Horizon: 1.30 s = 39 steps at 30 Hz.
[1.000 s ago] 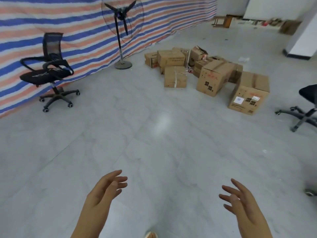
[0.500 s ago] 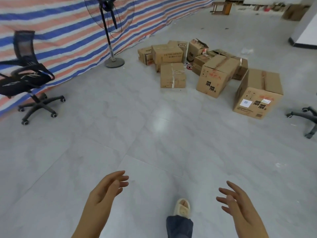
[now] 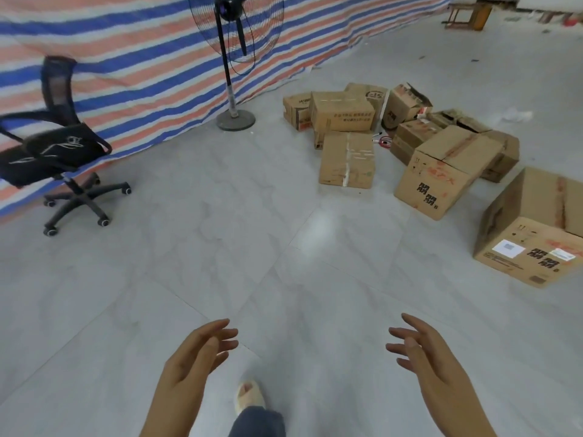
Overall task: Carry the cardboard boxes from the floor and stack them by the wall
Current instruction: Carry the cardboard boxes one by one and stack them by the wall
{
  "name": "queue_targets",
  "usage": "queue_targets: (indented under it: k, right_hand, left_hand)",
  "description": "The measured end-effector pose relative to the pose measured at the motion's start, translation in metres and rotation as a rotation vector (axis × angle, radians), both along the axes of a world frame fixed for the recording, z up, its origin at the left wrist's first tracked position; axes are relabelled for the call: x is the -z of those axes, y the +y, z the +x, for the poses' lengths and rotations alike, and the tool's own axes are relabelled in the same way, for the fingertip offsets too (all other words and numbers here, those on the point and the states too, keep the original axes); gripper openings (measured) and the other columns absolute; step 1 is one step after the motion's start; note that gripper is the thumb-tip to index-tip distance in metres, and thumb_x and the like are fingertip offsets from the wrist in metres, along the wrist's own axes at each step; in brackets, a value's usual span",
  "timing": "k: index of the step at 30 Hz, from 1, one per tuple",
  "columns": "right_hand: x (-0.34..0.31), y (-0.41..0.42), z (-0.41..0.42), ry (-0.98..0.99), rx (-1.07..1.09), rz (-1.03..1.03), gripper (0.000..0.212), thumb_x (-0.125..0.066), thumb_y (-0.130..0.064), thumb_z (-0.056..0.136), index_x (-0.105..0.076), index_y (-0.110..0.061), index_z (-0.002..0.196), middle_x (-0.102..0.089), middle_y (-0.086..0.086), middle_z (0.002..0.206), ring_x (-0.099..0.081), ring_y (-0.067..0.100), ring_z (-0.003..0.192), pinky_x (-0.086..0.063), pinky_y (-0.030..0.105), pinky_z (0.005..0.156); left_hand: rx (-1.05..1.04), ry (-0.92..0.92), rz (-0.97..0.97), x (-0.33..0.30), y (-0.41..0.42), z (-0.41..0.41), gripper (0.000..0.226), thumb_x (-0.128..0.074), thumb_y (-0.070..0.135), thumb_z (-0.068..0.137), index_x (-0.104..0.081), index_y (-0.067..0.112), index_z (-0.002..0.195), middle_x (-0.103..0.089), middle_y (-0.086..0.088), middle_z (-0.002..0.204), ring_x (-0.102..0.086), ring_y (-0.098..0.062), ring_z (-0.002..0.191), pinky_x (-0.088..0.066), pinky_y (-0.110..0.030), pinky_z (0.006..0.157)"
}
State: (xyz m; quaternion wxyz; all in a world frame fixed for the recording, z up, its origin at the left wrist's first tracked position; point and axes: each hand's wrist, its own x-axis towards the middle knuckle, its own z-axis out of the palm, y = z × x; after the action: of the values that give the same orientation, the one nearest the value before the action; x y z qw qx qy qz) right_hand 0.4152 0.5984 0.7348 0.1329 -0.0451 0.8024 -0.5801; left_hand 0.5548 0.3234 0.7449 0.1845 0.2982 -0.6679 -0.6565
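Several brown cardboard boxes lie scattered on the grey tiled floor ahead and to the right. The nearest box (image 3: 533, 228) has a white label and sits at the right edge. A box with black print (image 3: 441, 171) lies tilted behind it, and a flat taped box (image 3: 347, 159) rests further left. More boxes (image 3: 342, 111) crowd near the striped tarp wall (image 3: 142, 58). My left hand (image 3: 195, 361) and my right hand (image 3: 429, 361) are held out low in front of me, palms facing each other, fingers apart, holding nothing and far from every box.
A black office chair (image 3: 56, 146) stands at the left by the tarp. A pedestal fan (image 3: 233, 58) stands beside the box pile. My foot in a light slipper (image 3: 249, 398) is on the floor between my hands. A wooden stool (image 3: 467, 14) is far back.
I have walked forward: the boxes, the fan and the chair are closer and larger. The view has swung left, pushing the nearest box toward the right edge. Both hands stay open.
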Motion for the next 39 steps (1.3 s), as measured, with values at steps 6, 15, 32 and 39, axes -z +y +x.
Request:
queue_targets:
  k: [6, 15, 32, 39]
  right_hand:
    - [0.023, -0.078, -0.108, -0.05, 0.026, -0.002, 0.032, -0.045, -0.009, 0.097, -0.058, -0.031, 0.115, -0.071, -0.006, 0.101, -0.069, 0.01, 0.089, -0.053, 0.032, 0.082]
    - [0.0, -0.234, -0.29, 0.027, 0.033, -0.021, 0.029, -0.043, -0.022, 0.096, -0.052, -0.039, 0.117, -0.068, -0.016, 0.104, -0.067, 0.003, 0.094, -0.053, 0.026, 0.079]
    - [0.005, -0.318, -0.643, -0.045, 0.108, 0.008, 0.028, -0.042, -0.02, 0.098, -0.052, -0.031, 0.121, -0.066, -0.011, 0.107, -0.067, 0.005, 0.091, -0.051, 0.03, 0.083]
    - [0.004, -0.338, -0.76, -0.036, 0.081, 0.031, 0.028, -0.042, -0.017, 0.099, -0.052, -0.037, 0.115, -0.067, -0.009, 0.107, -0.068, 0.004, 0.09, -0.054, 0.03, 0.08]
  left_hand:
    - [-0.097, -0.041, 0.049, 0.025, -0.083, -0.103, 0.03, -0.04, 0.001, 0.097, -0.069, 0.012, 0.1, -0.074, -0.008, 0.095, -0.071, -0.022, 0.088, -0.057, -0.031, 0.08]
    - [0.042, 0.031, -0.069, -0.027, -0.251, -0.311, 0.03, -0.041, 0.008, 0.098, -0.068, 0.016, 0.107, -0.072, -0.005, 0.103, -0.069, -0.017, 0.096, -0.057, -0.033, 0.085]
    - [0.032, 0.026, -0.055, -0.012, -0.339, -0.665, 0.029, -0.042, 0.008, 0.098, -0.068, 0.017, 0.107, -0.073, -0.003, 0.101, -0.069, -0.017, 0.095, -0.055, -0.029, 0.084]
    - [0.042, -0.025, -0.027, -0.007, -0.353, -0.769, 0.03, -0.041, 0.007, 0.098, -0.069, 0.018, 0.105, -0.073, -0.003, 0.101, -0.07, -0.018, 0.094, -0.056, -0.027, 0.083]
